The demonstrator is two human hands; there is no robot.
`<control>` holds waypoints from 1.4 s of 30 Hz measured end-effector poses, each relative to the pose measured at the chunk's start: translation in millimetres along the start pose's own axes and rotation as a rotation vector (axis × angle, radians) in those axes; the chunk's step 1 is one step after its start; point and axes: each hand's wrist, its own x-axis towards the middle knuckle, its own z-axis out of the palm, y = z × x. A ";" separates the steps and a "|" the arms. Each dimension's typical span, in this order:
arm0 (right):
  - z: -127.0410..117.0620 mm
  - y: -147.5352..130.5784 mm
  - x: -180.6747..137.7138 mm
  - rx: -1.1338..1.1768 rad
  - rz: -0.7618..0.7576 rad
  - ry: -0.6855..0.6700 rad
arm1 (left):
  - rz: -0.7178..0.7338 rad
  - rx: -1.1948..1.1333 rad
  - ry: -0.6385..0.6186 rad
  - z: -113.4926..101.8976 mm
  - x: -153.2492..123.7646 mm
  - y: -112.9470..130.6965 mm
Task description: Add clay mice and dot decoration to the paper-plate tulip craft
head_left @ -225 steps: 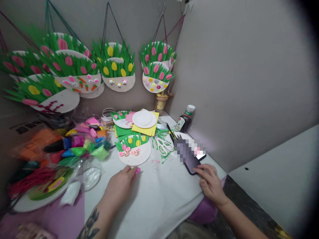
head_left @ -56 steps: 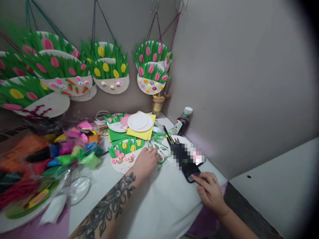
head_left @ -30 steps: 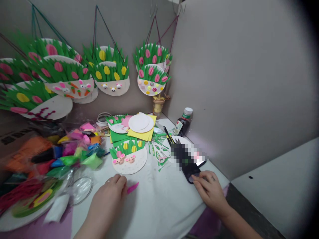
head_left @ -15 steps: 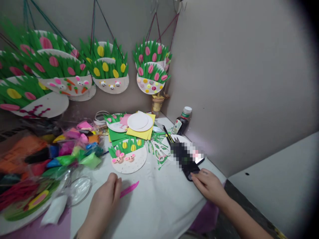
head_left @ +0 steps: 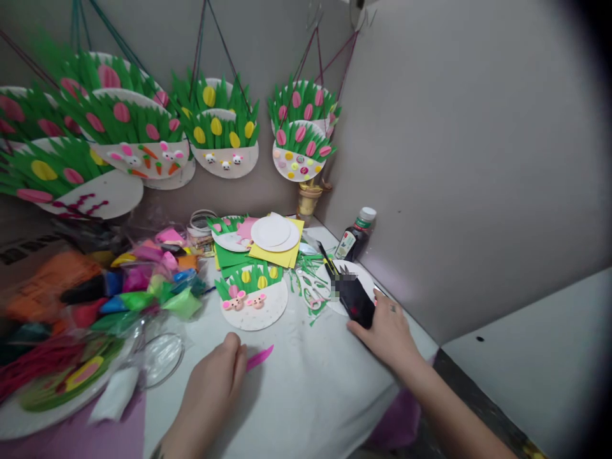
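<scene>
My left hand is closed above the white tablecloth, and a bright pink plastic clay knife sticks out of it to the right. My right hand grips the near end of a black phone, thumb on the near side and fingers round the right edge. Part of the phone is blurred out. Under its far part lies a white paper plate. Left of it are white-handled scissors on green paper scraps. A decorated half-plate with two pink mouse faces and paper grass lies beyond my left hand.
Bags of coloured clay crowd the left, with a clear round lid in front. Paper plates rest on yellow and green sheets at the back. A dark bottle stands near the wall. Decorated plate pockets hang above.
My right hand has moved from the phone's near tip to around its right side. My left hand still holds the pink clay knife. The whole view has shifted slightly.
</scene>
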 end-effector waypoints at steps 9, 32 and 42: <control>-2.2 44.7 -1.6 0.276 -0.034 0.247 | 0.026 0.008 0.017 0.8 -2.6 0.5; 1.8 53.1 -49.9 0.286 -0.509 0.292 | -0.008 -0.075 0.026 2.6 -1.9 0.3; 2.4 50.3 -46.0 0.327 -0.501 0.231 | 0.056 -0.224 0.177 8.3 -3.0 -7.8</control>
